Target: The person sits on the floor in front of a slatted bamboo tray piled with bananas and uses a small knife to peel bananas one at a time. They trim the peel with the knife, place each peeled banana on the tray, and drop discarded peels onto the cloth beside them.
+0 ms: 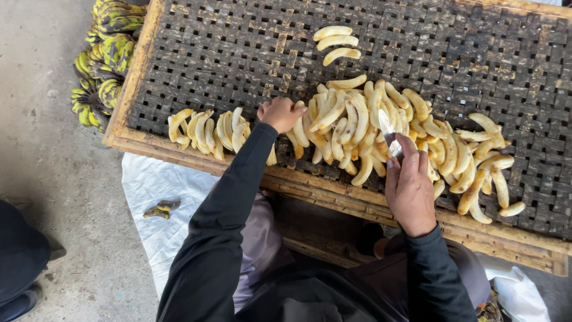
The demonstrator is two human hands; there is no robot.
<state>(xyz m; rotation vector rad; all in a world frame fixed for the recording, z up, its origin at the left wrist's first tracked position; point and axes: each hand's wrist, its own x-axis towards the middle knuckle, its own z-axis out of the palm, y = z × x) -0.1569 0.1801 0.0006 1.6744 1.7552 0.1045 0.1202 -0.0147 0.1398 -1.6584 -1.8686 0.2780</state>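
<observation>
At the far left edge, bunches of unpeeled green-and-yellow bananas (102,56) lie on the concrete floor, partly hidden by the corner of the woven drying rack (238,53). On the rack's near edge a short row of peeled bananas (205,131) lies side by side, each with its long axis running roughly away from the person. The left hand (281,113) reaches forward from a black sleeve, arm stretched diagonally up and to the right, knuckles up, fingers curled together onto the left edge of the big heap of peeled bananas (363,128); what exactly the fingertips pinch is hidden under the hand. The heap lies in mixed directions, mostly pointing away. The right hand (410,185) rests back-up at the heap's near side, fingers closed around a knife (388,134) whose blade points up and slightly left; its handle is covered by the palm. Three peeled bananas (335,43) lie crosswise farther back.
</observation>
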